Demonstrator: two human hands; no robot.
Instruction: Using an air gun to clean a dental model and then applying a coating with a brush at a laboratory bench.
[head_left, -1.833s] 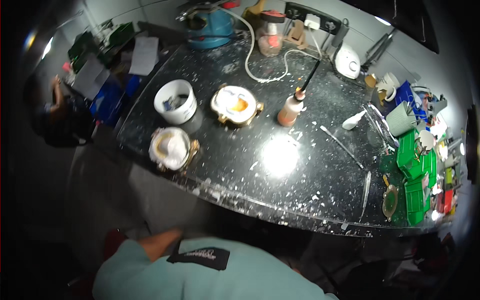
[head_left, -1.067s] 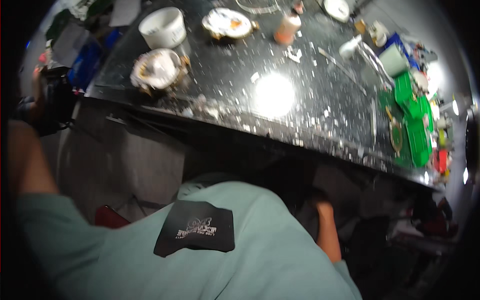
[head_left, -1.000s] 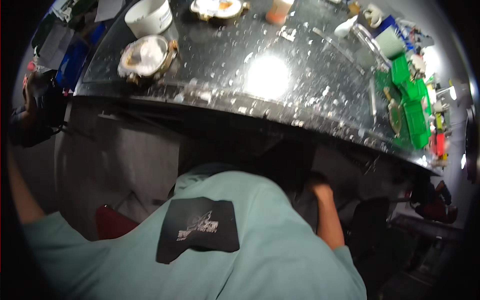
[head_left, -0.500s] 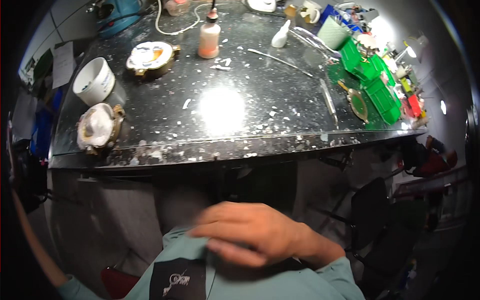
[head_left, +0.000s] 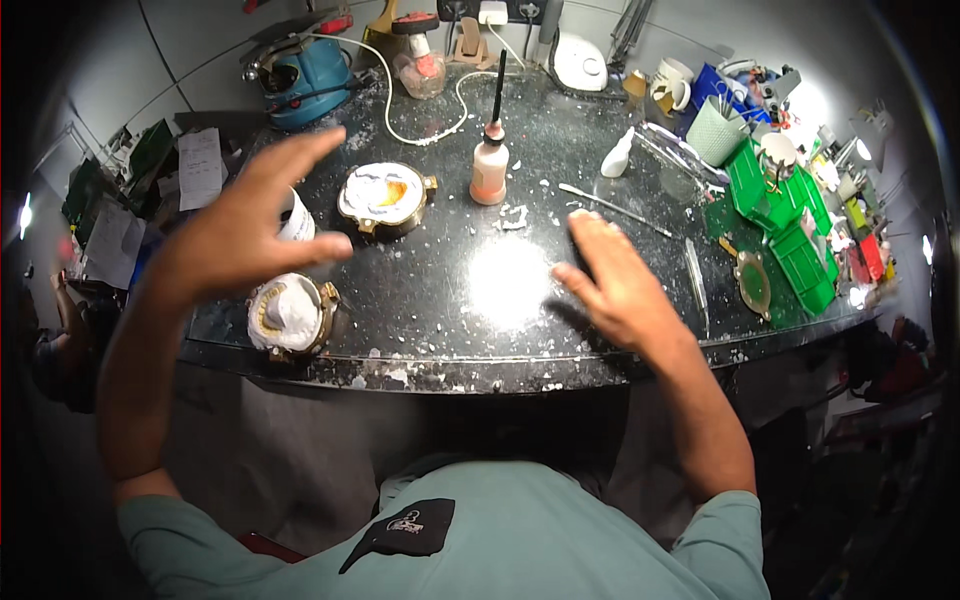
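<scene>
My left hand point(head_left: 245, 225) hovers over the bench's left side, thumb and fingers spread, holding nothing. Partly hidden behind it stands a white tub point(head_left: 297, 222). Just below the hand lies a brass flask half point(head_left: 290, 318) filled with white plaster, with a yellowish tooth-arch shape in it. A second plaster-filled brass flask half point(head_left: 383, 198), with an orange-yellow patch, sits farther back. My right hand point(head_left: 618, 285) is over the bench right of the bright glare, fingers stretched out and nothing in them. Beyond its fingertips lies a thin metal spatula point(head_left: 615, 210).
A bottle of pinkish liquid point(head_left: 489, 175) stands mid-bench; a white dropper bottle point(head_left: 617, 157) is right of it. Another metal tool point(head_left: 697, 285), a brass flask part point(head_left: 752, 285) and green trays point(head_left: 800, 260) lie right. A blue machine point(head_left: 305, 85) stands back left. Plaster crumbs litter the bench.
My right hand has moved from in front of my shirt up and forward over the bench. My left hand has come into view above the left side. The view takes in more of the bench's back.
</scene>
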